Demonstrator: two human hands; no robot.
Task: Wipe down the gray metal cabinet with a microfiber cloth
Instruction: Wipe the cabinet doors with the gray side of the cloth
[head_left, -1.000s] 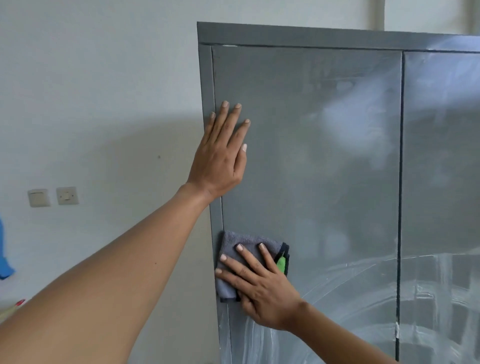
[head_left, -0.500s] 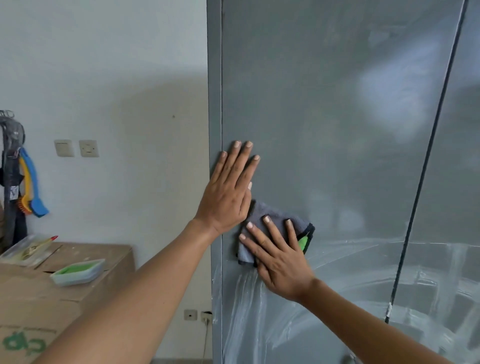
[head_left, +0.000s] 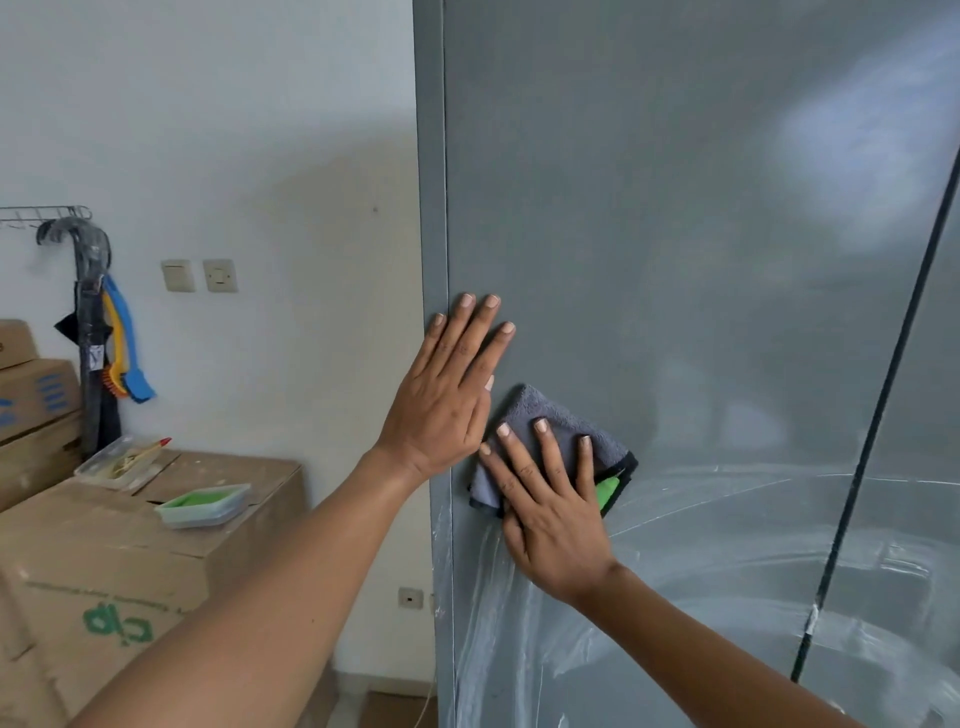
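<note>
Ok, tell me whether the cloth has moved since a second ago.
Yes. The cloth slid slightly right: it overlapped the cabinet door's left seam before, and now sits just clear of it.

Left hand (head_left: 447, 395) flat, fingers straight and together pointing up, palm pressed forward, arm stretched out from lower left. Right hand (head_left: 550, 504) just below and right of it, fingers straight and spread, pointing up-left, palm pressed flat; forearm comes in from lower right.
</note>
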